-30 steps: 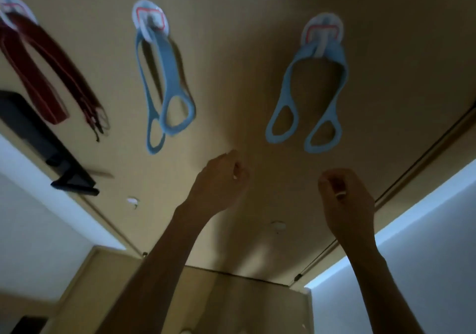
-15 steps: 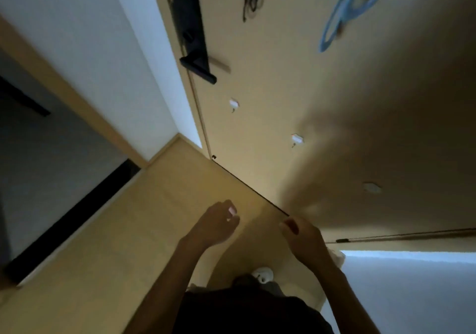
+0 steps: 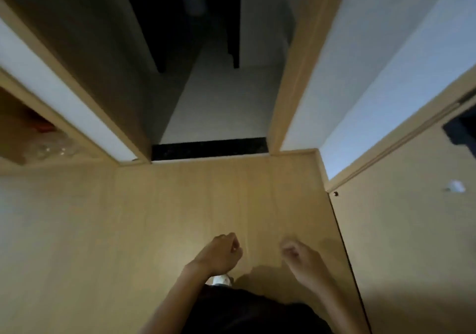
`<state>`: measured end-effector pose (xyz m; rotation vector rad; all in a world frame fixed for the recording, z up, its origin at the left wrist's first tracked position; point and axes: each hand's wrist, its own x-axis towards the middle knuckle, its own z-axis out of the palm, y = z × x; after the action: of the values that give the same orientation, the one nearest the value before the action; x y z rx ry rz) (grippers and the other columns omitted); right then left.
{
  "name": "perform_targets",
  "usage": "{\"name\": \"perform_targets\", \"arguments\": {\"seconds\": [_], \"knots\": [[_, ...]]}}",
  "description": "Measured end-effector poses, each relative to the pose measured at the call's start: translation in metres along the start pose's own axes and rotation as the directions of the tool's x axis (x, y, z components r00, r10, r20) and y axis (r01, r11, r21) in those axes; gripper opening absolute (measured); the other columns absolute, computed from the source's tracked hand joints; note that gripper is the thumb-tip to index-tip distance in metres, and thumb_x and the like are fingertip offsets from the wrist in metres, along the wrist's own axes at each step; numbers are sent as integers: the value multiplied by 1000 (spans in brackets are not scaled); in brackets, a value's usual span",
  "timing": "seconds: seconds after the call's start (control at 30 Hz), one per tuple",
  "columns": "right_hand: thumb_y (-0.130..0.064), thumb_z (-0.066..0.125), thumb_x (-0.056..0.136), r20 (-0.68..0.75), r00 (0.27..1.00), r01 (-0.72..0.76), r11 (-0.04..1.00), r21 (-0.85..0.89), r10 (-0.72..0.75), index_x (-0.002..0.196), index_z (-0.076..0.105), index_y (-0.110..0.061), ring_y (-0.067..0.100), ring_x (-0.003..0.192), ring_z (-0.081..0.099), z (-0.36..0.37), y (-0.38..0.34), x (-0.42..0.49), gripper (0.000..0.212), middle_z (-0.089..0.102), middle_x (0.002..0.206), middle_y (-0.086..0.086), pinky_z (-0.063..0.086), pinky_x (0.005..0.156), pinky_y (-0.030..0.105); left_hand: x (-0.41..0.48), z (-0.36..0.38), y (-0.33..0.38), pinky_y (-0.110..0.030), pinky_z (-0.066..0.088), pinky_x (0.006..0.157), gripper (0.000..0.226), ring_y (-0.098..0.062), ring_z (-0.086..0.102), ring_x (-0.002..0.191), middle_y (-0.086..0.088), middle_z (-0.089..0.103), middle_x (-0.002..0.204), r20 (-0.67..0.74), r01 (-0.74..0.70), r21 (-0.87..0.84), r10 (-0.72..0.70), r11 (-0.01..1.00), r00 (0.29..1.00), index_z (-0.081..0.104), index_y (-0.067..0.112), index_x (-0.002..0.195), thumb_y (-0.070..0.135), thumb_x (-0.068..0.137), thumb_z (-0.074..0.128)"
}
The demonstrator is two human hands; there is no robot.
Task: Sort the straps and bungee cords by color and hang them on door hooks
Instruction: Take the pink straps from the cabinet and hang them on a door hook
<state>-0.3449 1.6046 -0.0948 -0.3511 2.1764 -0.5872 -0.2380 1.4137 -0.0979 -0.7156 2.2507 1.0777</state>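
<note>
Straps: I cannot tell where they are | left hand (image 3: 221,252) clenched, nothing seen in it | right hand (image 3: 300,255) blurred, fingers curled, nothing seen in it | hands near each other, apart, over floor (image 3: 128,230) | white hook (image 3: 455,186) on door (image 3: 412,243), right | black sill (image 3: 210,148) ahead

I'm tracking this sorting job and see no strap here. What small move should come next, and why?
Probably look around to find the next strap. The left hand and right hand are curled and hold nothing, no strap or cord shows on the floor, and the door with its white hook lies off to the right.
</note>
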Motion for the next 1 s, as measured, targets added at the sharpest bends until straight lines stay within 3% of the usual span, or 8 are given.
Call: {"name": "perform_targets", "arguments": {"seconds": [0.1,0.2,0.4,0.57,0.73,0.87,1.0], "knots": [[-29,48,95,123,985,139,981,-139,-122,103,60,-22,8,90,60,30,-77,31,16,60,96,-11,46,68,17,-15,-36,-56,-29,42,84,27,-22,55,104,-6,60,115,-128,102,-92,-113,991,985,54,13,112,31,95,42],[-31,51,94,240,945,274,940,-206,-223,97,59,-25,6,92,60,55,-141,54,10,62,96,-11,46,76,18,-34,-60,-105,-30,43,85,28,-25,55,106,-8,60,116,-225,211,-233,-264,949,938,54,13,113,30,95,42],[-28,54,92,407,868,439,823,-359,-285,99,61,-21,9,93,60,92,-231,97,12,65,100,-7,42,77,19,-63,-84,-169,-29,43,87,31,-24,55,110,-7,61,119,-284,338,-466,-500,818,818,54,12,119,30,96,42],[-28,56,91,505,820,510,744,-432,-269,92,56,-27,10,92,60,124,-280,139,1,64,102,-6,43,79,19,-57,-126,-206,-28,43,88,30,-23,56,109,-7,62,119,-272,357,-592,-595,723,756,56,12,116,29,95,45],[-30,59,89,567,786,561,671,-485,-247,75,46,-37,13,92,61,144,-345,185,20,66,101,-2,46,84,23,-37,-206,-240,-29,45,86,28,-23,58,106,-8,63,116,-323,328,-677,-667,659,671,57,10,113,28,95,45],[-32,56,90,629,720,652,594,-472,-291,86,52,-30,12,91,59,169,-424,217,6,62,100,-4,44,78,24,-32,-263,-264,-32,47,87,28,-25,59,102,-9,63,114,-339,289,-735,-702,613,626,57,9,113,27,96,45],[-34,54,91,682,642,734,538,-415,-349,94,56,-26,12,92,57,213,-502,234,9,62,103,-4,43,79,25,-37,-285,-295,-34,48,87,26,-27,59,100,-11,65,109,-306,251,-817,-760,519,573,58,7,108,26,95,47]]}}
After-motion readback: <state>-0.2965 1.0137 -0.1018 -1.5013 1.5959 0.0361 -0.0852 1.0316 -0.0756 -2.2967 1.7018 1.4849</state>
